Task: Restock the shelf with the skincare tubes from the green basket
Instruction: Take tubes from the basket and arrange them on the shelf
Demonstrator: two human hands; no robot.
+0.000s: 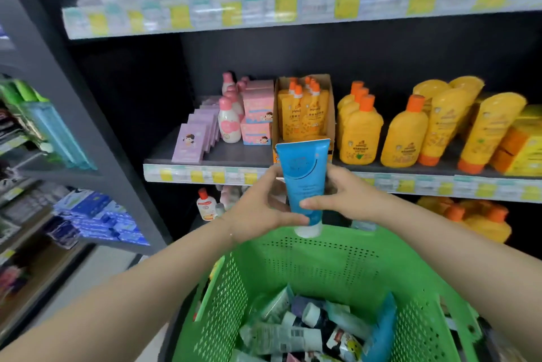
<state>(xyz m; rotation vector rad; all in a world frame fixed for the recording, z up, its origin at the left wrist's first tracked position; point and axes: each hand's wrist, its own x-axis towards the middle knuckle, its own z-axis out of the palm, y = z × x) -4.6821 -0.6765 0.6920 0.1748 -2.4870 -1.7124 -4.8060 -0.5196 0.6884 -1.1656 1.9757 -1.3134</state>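
Both hands grip one blue tube (pixel 302 174). The left hand (pixel 264 209) wraps its left side, thumb across the lower front. The right hand (pixel 343 200) wraps the right side, thumb laid over the front just above. The tube is held in the air above the far rim of the green basket (pixel 337 244), in front of the middle shelf's (pixel 205 175) front edge. Its long axis is upright, white cap down, flat crimped end up. More tubes (pixel 293 329) lie jumbled in the basket. The shelf carries lilac packets (pixel 190 141), pink boxes (pixel 258 118), a cardboard tray (pixel 330 115) of yellow pouches and yellow bottles (pixel 360 132) with orange caps.
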